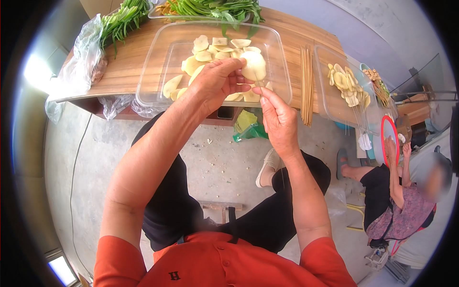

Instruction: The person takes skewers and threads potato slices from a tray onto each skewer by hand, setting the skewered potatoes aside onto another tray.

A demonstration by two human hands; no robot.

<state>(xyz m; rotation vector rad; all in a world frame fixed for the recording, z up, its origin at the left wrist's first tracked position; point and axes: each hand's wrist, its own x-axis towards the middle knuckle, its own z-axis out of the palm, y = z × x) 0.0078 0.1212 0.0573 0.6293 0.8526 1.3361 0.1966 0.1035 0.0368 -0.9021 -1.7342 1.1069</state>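
My left hand (pixel 221 79) pinches a round, pale potato slice (pixel 254 66) by its left edge, above a clear plastic tub (pixel 143 88). My right hand (pixel 278 117) is closed, thumb and fingertips together, on a thin skewer (pixel 258 84) just below the slice. The skewer's upper end meets the slice; whether it goes through cannot be made out. Under and around my left hand, more potato slices (pixel 203 56) lie loose in the tub.
Bamboo skewers (pixel 306 86) lie right of the tub. Beyond them, another clear tub (pixel 325 107) holds skewered slices (pixel 348 82). Green vegetables (pixel 210 8) and a plastic bag (pixel 88 52) sit at the back and left. A co-worker (pixel 401 205) sits at right by a red-rimmed basin (pixel 384 138).
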